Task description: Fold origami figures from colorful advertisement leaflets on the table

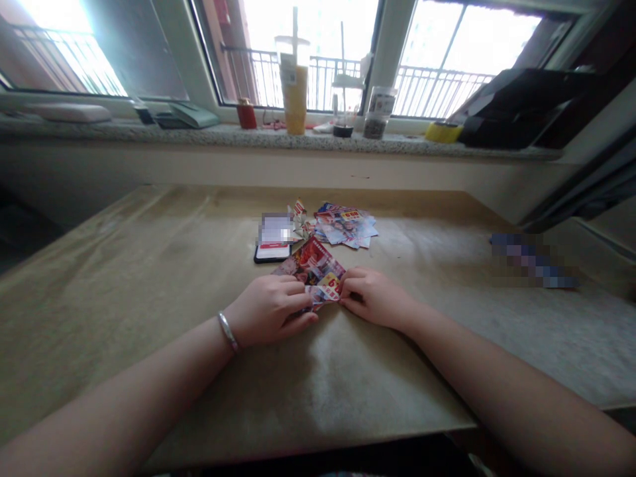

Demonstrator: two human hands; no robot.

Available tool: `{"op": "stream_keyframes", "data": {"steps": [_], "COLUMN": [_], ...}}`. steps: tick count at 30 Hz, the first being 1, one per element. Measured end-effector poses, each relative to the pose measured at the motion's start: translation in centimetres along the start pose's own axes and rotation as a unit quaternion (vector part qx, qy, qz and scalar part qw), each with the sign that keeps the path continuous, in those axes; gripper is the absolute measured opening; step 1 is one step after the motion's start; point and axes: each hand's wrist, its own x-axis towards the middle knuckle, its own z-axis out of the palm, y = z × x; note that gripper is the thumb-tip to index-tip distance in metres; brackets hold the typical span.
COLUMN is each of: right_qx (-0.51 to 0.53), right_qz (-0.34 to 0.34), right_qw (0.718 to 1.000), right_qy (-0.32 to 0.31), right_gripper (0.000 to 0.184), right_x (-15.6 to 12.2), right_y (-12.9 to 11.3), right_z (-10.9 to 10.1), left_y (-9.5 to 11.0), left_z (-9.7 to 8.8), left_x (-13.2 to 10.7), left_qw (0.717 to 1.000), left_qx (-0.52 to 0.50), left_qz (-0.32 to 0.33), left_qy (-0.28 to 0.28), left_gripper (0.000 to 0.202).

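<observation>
A colourful printed paper sheet (315,262) lies at an angle on the table in front of me, its near edge folded over. The fingers of my left hand (271,306) rest on the left part of the fold, the thumb below, holding the sheet. At the right corner, my right hand (370,295) pinches the paper between thumb and curled fingers. Just beyond the sheet is a loose pile of similar printed pieces (348,226). Beside it lie crumpled paper scraps (299,223). A phone (273,252) with a lit, partly blurred screen lies to their left.
The table (149,285) stands against a wall below a stone windowsill (199,138). On the sill are a tall drink cup (294,93), a red jar (246,114), a yellow tape roll (443,132) and a black bag (521,109). A blurred flat item (531,260) lies far right.
</observation>
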Motion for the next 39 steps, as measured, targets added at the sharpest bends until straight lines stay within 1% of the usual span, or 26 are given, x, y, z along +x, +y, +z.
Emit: {"op": "stream_keyframes", "data": {"steps": [3,7,11,14,18,23,28,33,39], "right_qx": [-0.004,0.023,0.049,0.042,0.034,0.026,0.030,0.019,0.004], "right_qz": [-0.001,-0.001,0.003,0.024,0.061,0.079,0.049,0.037,0.010], "right_qw": [1.000,1.000,0.999,0.999,0.998,0.997,0.998,0.999,1.000], "right_qy": [-0.008,-0.016,-0.015,-0.005,0.010,0.009,0.010,0.006,0.015], "right_gripper": [0.011,0.007,0.007,0.010,0.014,0.013,0.015,0.020,0.022], "right_x": [0.1,0.0,-0.1,-0.2,-0.2,-0.2,-0.2,-0.2,0.0], "right_y": [-0.1,0.0,0.3,0.4,0.3,0.3,0.4,0.5,0.6], "right_z": [-0.2,-0.4,-0.3,-0.1,0.0,0.0,0.2,0.4,0.6], "left_y": [0.2,-0.1,-0.7,-0.8,-0.8,-0.5,-0.6,-0.6,-0.6], "left_z": [0.3,1.0,1.1,1.1,1.1,1.1,1.4,1.4,1.4], "left_x": [0.0,0.1,0.3,0.3,0.4,0.6,0.7,0.7,0.8], "left_qw": [0.999,0.987,0.971,0.963,0.961,0.961,0.964,0.962,0.957], "left_qx": [-0.020,-0.065,-0.099,-0.094,-0.069,-0.022,-0.002,0.005,0.053], "left_qz": [-0.038,-0.140,-0.207,-0.240,-0.255,-0.261,-0.249,-0.254,-0.260], "left_qy": [0.001,-0.033,-0.069,-0.078,-0.079,-0.095,-0.097,-0.104,-0.116], "left_gripper": [0.028,0.021,0.023,0.024,0.025,0.027,0.025,0.024,0.024]}}
